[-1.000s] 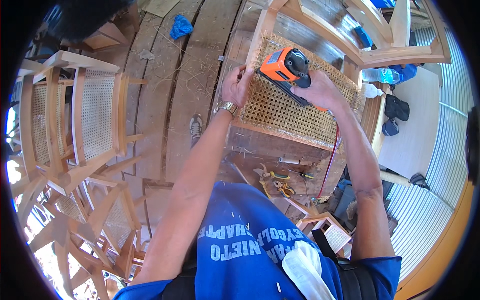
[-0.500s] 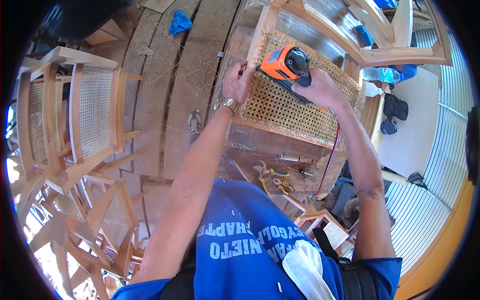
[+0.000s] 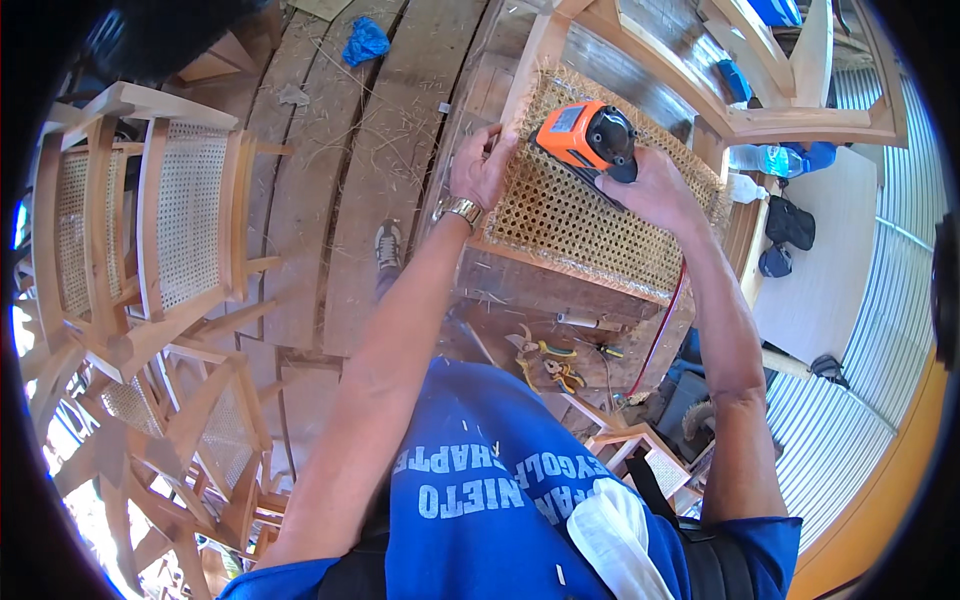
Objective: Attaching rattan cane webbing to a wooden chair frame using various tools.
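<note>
My right hand [image 3: 655,190] is wrapped round the grip of an orange and black air stapler [image 3: 582,137], with a red hose [image 3: 665,330] trailing toward me. The stapler sits over the left part of a woven cane panel [image 3: 570,215], which lies across a wooden chair frame [image 3: 527,85]. Whether its nose touches the cane is hidden under its body. At the frame's left side my left hand [image 3: 480,170], with a metal watch at the wrist, holds the edge, thumb toward the cane. Loose cane ends fringe the panel.
Pliers [image 3: 563,375], cutters [image 3: 540,345] and a screwdriver [image 3: 603,348] lie nearer me on the bench. Several cane-panelled chairs [image 3: 190,215] are stacked at left. Cane scraps and a blue plastic bag [image 3: 365,42] litter the plank floor. A water bottle [image 3: 768,160] stands at right.
The stapler and my right hand have shifted a little to the right and slightly nearer me. My left hand stays at the frame's left edge, having moved only slightly.
</note>
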Available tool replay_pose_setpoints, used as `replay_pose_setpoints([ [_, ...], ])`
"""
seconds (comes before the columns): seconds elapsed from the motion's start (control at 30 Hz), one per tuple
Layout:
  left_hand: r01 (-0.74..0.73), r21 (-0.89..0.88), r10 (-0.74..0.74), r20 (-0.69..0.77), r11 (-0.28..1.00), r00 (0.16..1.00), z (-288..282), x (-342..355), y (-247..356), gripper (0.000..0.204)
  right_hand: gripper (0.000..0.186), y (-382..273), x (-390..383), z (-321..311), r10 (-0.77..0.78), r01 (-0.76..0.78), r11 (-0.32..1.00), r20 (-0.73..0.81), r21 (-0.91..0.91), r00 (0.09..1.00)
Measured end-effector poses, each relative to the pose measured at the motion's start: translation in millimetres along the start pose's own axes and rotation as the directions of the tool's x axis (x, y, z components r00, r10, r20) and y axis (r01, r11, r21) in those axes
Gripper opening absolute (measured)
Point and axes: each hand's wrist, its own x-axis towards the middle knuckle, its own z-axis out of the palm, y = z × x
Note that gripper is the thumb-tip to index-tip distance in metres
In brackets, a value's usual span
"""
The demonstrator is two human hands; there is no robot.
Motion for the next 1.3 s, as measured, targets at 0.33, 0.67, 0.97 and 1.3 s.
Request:
replay_pose_setpoints([
  [0.33, 0.024, 0.033, -0.024, -0.015, 0.999, 1.000, -3, -4, 10, 0.055, 0.037, -13, -1, 4, 0.011, -0.010, 0.998, 0.001, -0.060, 1.000],
  [0.67, 0.049, -0.056, -0.048, 0.006, 0.997, 0.999, -5, -5, 16, 0.054, 0.035, 0, -3, 8, 0.013, -0.015, 0.999, 0.058, 0.032, 0.998],
  [0.97, 0.189, -0.170, -0.187, 0.024, 0.967, 0.982, -5, -9, 28, 0.058, 0.040, 4, -15, 19, 0.018, -0.022, 0.999, 0.083, 0.045, 0.996],
  [1.3, 0.165, -0.103, -0.161, 0.044, 0.981, 0.986, -8, -9, 32, 0.061, 0.039, 0, -14, 19, 0.015, -0.022, 0.997, 0.094, 0.073, 0.995],
])
